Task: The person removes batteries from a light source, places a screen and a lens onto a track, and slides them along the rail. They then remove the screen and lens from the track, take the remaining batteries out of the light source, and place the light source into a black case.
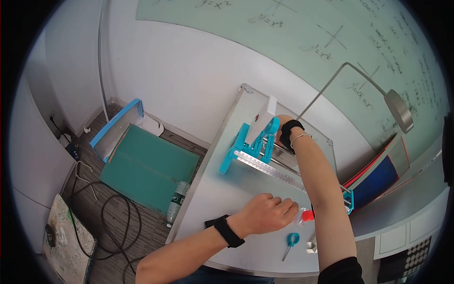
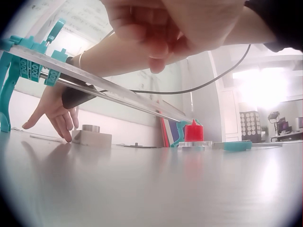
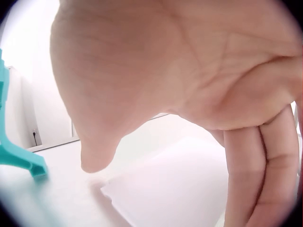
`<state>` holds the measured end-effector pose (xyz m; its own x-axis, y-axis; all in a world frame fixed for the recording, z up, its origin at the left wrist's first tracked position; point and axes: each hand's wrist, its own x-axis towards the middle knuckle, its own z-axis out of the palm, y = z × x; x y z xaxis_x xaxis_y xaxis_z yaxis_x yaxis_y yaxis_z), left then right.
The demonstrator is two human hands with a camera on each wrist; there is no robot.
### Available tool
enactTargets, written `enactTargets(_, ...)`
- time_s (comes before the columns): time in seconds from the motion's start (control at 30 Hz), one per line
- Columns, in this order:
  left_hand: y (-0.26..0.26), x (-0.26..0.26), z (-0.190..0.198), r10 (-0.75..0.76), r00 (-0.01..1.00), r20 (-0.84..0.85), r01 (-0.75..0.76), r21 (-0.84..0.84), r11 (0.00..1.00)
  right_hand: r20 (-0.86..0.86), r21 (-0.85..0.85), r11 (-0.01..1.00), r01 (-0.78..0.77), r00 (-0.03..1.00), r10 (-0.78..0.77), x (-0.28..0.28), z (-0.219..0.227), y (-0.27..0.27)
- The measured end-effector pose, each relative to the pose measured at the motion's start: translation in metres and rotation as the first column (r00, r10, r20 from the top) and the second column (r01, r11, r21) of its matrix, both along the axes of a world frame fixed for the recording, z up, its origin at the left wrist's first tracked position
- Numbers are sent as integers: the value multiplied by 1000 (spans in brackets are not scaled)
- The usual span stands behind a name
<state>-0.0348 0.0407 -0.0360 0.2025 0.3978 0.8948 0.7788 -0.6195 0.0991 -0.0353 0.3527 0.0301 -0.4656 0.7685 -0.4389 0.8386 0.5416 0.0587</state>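
My right hand (image 1: 283,124) reaches behind a teal-bracketed rail stand with a clear ruler (image 1: 269,169) along its front. Seen under the rail, its fingers (image 2: 61,124) point down to the tabletop, near a grey block (image 2: 92,139) with a metal cylinder on top. A flat white piece (image 3: 165,189) lies below the spread thumb and fingers in the right wrist view. My left hand (image 1: 265,213) hovers over the front of the table with fingers loosely curled, holding nothing. Close to it is a red-topped piece (image 1: 308,216) on a clear base.
A white panel (image 1: 261,120) stands at the stand's left end. Nearer the front lie a teal ring-handled tool (image 1: 293,239) and a small metal block (image 1: 312,244). A desk lamp (image 1: 398,111) arches over the back; a water bottle (image 1: 178,203) stands beside the table's left edge.
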Motion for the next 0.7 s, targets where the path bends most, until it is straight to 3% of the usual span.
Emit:
enactTargets(0.07,0,-1,1,-11,1000,1,11,0,1000,-7,-38,990,135,991,-135,6,17,-7)
enactTargets(0.1,0,-1,2,-11,1000,6,11,0,1000,-58,27,999,-31,998,32,24,10,24)
enactTargets(0.13,-1,-1,3,-32,999,3,32,4,999,-374,-151,913,380,832,-409,34,30,0)
enactTargets(0.17,-1,-1,4,-11,1000,-11,11,-11,1000,-367,-63,932,357,860,-355,50,41,-2)
enactTargets(0.27,-3,-1,7,5,1000,-8,-5,-21,1000,-320,150,934,324,910,-264,120,51,15)
enactTargets(0.43,-2,-3,9,19,1000,13,-18,-42,999,-162,124,922,366,924,-345,215,46,28)
enactTargets(0.6,-2,-5,9,16,1000,-5,-16,-97,995,-28,17,869,494,869,-493,237,35,26)
enactTargets(0.67,-2,-5,9,14,1000,-11,-15,-112,994,191,-12,843,537,829,-526,234,29,25)
enactTargets(0.7,-3,-5,9,15,1000,-14,-16,-123,992,194,-19,841,540,827,-527,234,27,24)
